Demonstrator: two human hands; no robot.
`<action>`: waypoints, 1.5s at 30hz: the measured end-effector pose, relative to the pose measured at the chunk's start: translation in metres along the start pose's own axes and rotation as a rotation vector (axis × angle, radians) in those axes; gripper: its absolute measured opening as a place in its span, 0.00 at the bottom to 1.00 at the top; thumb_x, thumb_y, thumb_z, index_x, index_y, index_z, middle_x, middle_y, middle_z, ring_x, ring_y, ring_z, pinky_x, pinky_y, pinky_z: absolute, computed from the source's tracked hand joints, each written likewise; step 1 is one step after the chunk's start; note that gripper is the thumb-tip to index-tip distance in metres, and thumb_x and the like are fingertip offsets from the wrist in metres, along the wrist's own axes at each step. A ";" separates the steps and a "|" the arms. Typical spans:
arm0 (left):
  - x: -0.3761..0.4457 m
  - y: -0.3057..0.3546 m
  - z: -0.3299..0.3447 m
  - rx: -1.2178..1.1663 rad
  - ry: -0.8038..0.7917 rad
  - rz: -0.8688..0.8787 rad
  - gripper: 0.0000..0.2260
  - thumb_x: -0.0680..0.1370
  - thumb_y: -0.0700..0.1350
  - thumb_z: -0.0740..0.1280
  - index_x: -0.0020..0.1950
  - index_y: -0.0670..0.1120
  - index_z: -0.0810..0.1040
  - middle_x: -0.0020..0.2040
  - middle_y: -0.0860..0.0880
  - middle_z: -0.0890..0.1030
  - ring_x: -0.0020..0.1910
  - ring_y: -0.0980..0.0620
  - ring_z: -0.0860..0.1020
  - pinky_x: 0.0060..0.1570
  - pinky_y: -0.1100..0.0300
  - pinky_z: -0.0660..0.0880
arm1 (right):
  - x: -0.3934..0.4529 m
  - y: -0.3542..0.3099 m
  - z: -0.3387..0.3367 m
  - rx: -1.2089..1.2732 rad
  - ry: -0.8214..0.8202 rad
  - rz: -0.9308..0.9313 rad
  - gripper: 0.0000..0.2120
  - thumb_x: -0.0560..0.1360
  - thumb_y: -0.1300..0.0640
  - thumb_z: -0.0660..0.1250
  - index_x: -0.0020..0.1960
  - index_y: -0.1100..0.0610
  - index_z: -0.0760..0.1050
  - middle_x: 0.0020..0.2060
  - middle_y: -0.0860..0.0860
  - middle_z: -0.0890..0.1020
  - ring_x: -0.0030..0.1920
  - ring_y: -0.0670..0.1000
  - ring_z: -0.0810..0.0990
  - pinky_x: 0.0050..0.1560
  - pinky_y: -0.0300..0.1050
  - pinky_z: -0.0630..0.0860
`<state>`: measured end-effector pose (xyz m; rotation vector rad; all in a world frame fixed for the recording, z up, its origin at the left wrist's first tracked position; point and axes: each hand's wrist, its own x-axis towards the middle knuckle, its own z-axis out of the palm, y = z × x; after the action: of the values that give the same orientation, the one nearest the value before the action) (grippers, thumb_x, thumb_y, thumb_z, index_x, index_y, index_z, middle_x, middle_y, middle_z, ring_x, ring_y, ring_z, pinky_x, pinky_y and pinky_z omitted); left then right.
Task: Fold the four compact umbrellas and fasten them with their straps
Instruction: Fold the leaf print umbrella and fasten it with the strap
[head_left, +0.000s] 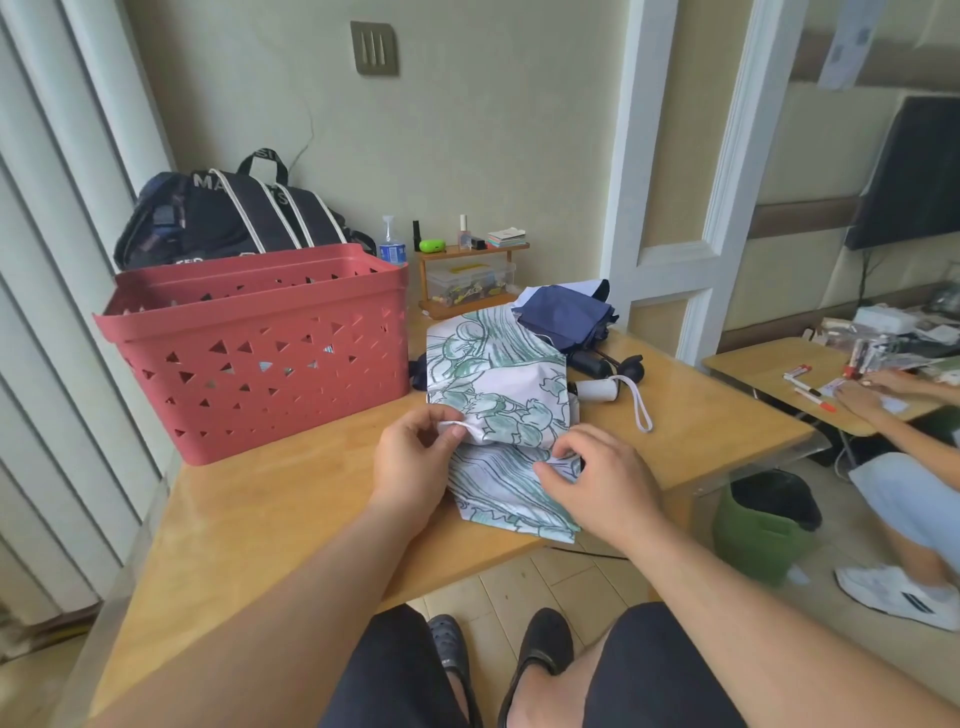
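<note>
L hand pinching white strap btwn thumb and fingers, at near-left edge of floral umbrella. R hand w/ fingers curled, gripping a fold of same canopy at its near-right edge. Hands apart, one on each side of fabric.

Floral umbrella loose, not wrapped, spread flat on table, white w/ green print, near end hanging slightly over front edge. White handle poking out to the right, wrist loop lying on table beside it.

Navy umbrella behind, also loose, canopy bunched, touching far edge of floral one. Black handle just right of it, near white handle.

Red basket to the left, just beside floral canopy. Contents not visible through holes. Black bag behind basket, against wall. Small shelf w/ bottles and clear box at back.

Green bin on floor to the right. Second person's hands on another table far right, markers by them.
</note>
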<state>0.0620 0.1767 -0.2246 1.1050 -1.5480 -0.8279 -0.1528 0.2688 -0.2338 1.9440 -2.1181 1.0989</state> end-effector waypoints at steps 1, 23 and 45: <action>-0.001 0.001 0.000 -0.001 0.001 0.000 0.04 0.78 0.43 0.75 0.46 0.52 0.85 0.33 0.60 0.80 0.33 0.60 0.74 0.38 0.58 0.72 | 0.001 0.000 0.000 0.038 0.002 0.013 0.08 0.75 0.44 0.72 0.48 0.45 0.76 0.49 0.37 0.78 0.50 0.45 0.77 0.47 0.46 0.76; -0.005 0.005 0.002 0.288 -0.096 0.048 0.08 0.80 0.41 0.70 0.49 0.56 0.81 0.44 0.53 0.82 0.43 0.52 0.78 0.39 0.60 0.71 | 0.018 -0.004 -0.026 0.481 -0.024 0.074 0.22 0.81 0.60 0.69 0.64 0.35 0.72 0.49 0.55 0.84 0.52 0.56 0.82 0.57 0.56 0.79; -0.010 -0.006 -0.025 0.573 -0.095 0.356 0.05 0.76 0.42 0.77 0.47 0.52 0.85 0.50 0.53 0.79 0.47 0.50 0.78 0.42 0.59 0.69 | -0.019 0.011 -0.005 0.037 0.055 -0.089 0.08 0.70 0.62 0.80 0.42 0.52 0.82 0.40 0.38 0.70 0.46 0.47 0.72 0.44 0.44 0.70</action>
<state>0.0885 0.1842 -0.2275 1.1412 -2.0570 -0.1939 -0.1606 0.2866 -0.2445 1.9784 -1.9774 1.1690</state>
